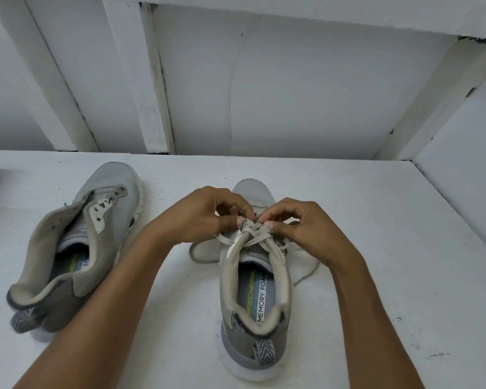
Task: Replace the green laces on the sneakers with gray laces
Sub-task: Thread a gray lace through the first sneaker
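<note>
The left hand (205,213) and right hand (295,223) are each pinching the gray lace (253,237), fingertips clamped on it over the top eyelets of the near sneaker (256,299) on the table (376,248), seemingly knotting it, while the other sneaker (76,242) is lying unlaced, probably needing threading next.

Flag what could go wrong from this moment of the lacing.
Both the left hand and right hand pinch the gray lace at the laced sneaker's top eyelets; a slip could loosen the crossings. A loose lace end trails beside it, so the ends may finish uneven. The unlaced sneaker could get skipped.
</note>
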Action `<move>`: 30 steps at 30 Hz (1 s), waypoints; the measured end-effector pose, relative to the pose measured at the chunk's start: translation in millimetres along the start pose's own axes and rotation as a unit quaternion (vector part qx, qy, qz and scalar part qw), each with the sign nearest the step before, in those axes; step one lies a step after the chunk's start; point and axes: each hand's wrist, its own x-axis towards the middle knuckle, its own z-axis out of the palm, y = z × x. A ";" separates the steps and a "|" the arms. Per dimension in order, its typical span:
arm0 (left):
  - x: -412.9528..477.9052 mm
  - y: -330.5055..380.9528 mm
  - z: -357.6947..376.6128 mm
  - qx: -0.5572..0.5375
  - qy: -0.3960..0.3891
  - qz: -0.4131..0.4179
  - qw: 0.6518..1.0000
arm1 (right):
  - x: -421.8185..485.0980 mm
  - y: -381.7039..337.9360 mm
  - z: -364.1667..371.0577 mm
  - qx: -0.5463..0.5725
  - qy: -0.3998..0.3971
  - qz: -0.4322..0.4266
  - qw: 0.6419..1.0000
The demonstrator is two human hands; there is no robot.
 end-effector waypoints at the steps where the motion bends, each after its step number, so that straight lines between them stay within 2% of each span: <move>1: -0.1 0.1 1.2 -0.002 0.014 0.001 1.000 | 1.0 -0.3 1.3 -0.001 0.000 0.003 1.000; 5: 0.6 0.4 4.5 0.015 0.022 -0.024 0.999 | 2.2 -1.5 3.3 -0.018 -0.003 0.005 1.000; 10: -5.8 5.8 -6.7 -0.151 -0.082 -0.120 0.978 | -3.0 -0.2 -4.8 0.022 -0.043 0.039 0.998; 13: -4.9 9.8 -5.4 -0.158 -0.077 -0.135 0.975 | -3.2 -0.5 -1.3 0.028 -0.040 0.047 0.998; 19: -5.9 5.6 -3.5 -0.082 -0.030 -0.101 0.991 | -7.8 -3.2 4.2 0.061 -0.007 0.039 0.997; 22: -8.3 9.5 -6.6 -0.063 -0.042 -0.079 0.994 | -13.4 -5.7 1.9 0.114 0.000 0.025 0.993; 25: -10.5 14.1 -7.5 -0.088 -0.056 -0.041 0.994 | -16.2 -4.9 -0.7 0.085 -0.024 0.009 0.996; 30: -9.5 17.8 -5.4 -0.064 -0.056 -0.020 0.996 | -14.0 -8.6 3.7 0.049 -0.020 0.019 0.998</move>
